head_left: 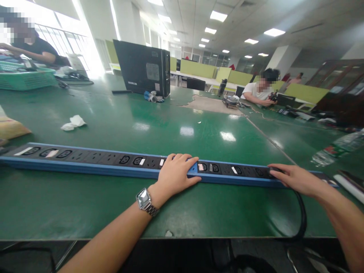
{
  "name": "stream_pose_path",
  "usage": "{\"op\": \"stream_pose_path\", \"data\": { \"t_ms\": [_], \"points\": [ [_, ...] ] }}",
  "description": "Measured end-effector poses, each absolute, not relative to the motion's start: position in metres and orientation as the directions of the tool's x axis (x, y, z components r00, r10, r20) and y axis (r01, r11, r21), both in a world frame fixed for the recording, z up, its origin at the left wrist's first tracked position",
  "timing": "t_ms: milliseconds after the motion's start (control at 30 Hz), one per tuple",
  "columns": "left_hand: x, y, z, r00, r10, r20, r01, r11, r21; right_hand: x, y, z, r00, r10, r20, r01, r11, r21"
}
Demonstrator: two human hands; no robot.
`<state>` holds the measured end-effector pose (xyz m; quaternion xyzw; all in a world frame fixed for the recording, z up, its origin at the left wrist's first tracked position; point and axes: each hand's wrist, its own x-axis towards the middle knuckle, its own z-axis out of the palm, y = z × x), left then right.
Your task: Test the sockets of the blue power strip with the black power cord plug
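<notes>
A long blue power strip (pixel 99 169) with black sockets lies across the green table, parallel to its front edge. My left hand (pixel 178 170), with a metal-band watch (pixel 146 201) on the wrist, rests over the strip's middle with fingers spread. Near the strip's right end, the fingers of my right hand (pixel 295 178) close around a black plug (pixel 274 169) at a socket. My fingers partly cover the plug, so I cannot tell how far it sits in the socket. A black cable (pixel 303 216) curves down from below that hand toward the table edge.
On the green table (pixel 113 212) are crumpled tissue (pixel 74 122), a black computer case (pixel 142 68), gloves (pixel 153 96) and a plastic bottle (pixel 338 146). A green basket (pixel 27 77) stands far left. Two people (pixel 260 91) (pixel 40 49) sit across the table.
</notes>
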<state>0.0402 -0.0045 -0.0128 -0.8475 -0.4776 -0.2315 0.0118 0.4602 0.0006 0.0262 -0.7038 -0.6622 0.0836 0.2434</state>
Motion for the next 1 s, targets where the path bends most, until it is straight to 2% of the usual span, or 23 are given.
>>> {"op": "stream_pose_path", "data": {
  "t_ms": [67,133,200,267,333,433,500,567,667,833,933,1000],
  "points": [
    [0.049,-0.01,-0.011,0.449,0.78,0.435,0.787,-0.576,0.222,0.442,-0.003,0.034,0.102,0.988,0.117,0.934,-0.055,-0.354],
    [0.067,-0.019,-0.006,0.51,0.718,0.474,0.717,-0.659,0.228,0.41,-0.014,0.048,0.089,0.984,0.157,0.941,-0.031,-0.337],
    [0.089,-0.029,0.0,0.597,0.615,0.515,0.62,-0.761,0.19,0.369,-0.031,0.065,-0.009,0.992,0.124,0.892,0.064,-0.447],
    [0.103,-0.035,0.006,0.608,0.535,0.587,0.572,-0.807,0.144,0.332,-0.049,0.077,-0.17,0.985,0.017,0.738,0.139,-0.661],
    [0.098,-0.036,0.01,0.489,0.51,0.707,0.6,-0.785,0.151,0.31,-0.061,0.08,-0.114,0.987,0.11,0.555,0.155,-0.818],
    [0.05,-0.029,0.011,0.136,0.534,0.835,0.715,-0.636,0.29,0.308,-0.063,0.06,0.098,0.975,0.198,0.375,0.148,-0.915],
    [0.006,-0.025,0.007,-0.067,0.589,0.806,0.758,-0.495,0.425,0.317,-0.059,0.034,0.111,0.986,0.126,0.342,0.081,-0.936],
    [-0.032,-0.025,0.001,-0.155,0.665,0.731,0.781,-0.37,0.503,0.323,-0.054,0.006,0.089,0.995,0.033,0.353,-0.001,-0.936],
    [-0.062,-0.028,-0.008,-0.046,0.773,0.632,0.82,-0.333,0.466,0.323,-0.05,-0.025,0.085,0.996,-0.027,0.348,-0.055,-0.936],
    [-0.073,-0.025,-0.011,0.251,0.81,0.53,0.819,-0.47,0.33,0.316,-0.049,-0.043,0.141,0.989,0.044,0.319,-0.003,-0.948],
    [-0.077,-0.023,-0.007,0.323,0.829,0.457,0.819,-0.487,0.304,0.314,-0.051,-0.048,0.171,0.981,0.092,0.314,0.034,-0.949],
    [-0.075,-0.023,-0.003,0.287,0.835,0.469,0.808,-0.474,0.349,0.314,-0.051,-0.051,0.19,0.975,0.117,0.315,0.053,-0.948]
  ]
}}
